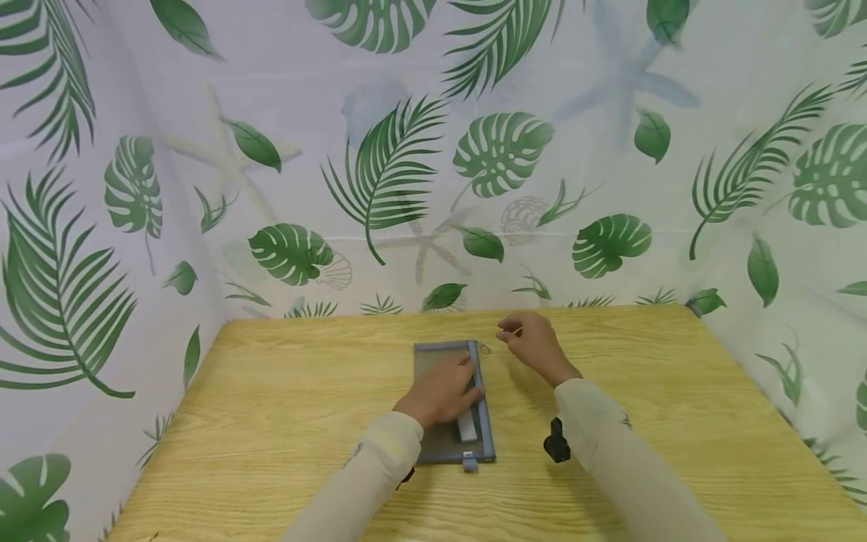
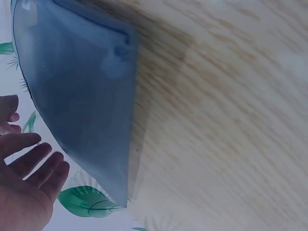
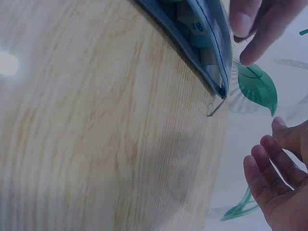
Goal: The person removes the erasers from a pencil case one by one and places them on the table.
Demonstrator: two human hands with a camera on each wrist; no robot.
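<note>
A blue-grey, see-through zip pouch [image 1: 440, 444] lies on the wooden table. My left hand [image 1: 443, 388] is over its middle in the head view, fingers relaxed and gripping nothing that I can see. Beneath that hand, a white slim item [image 1: 467, 427] shows through the pouch. To the right of the pouch's far end, my right hand [image 1: 535, 346] hovers with loosely bent fingers, apparently holding nothing. In the right wrist view the pouch [image 3: 219, 43] gapes along one side, with pale and teal contents [image 3: 199, 33] partly visible; a small loop hangs at its corner.
The pale wood table [image 1: 284, 421] reaches a leaf-printed curtain [image 1: 406, 278] at the back and sides. A blue tab [image 1: 470, 464] sticks out at the pouch's near end. Dark wrist gear [image 1: 557, 444] hangs by the right sleeve.
</note>
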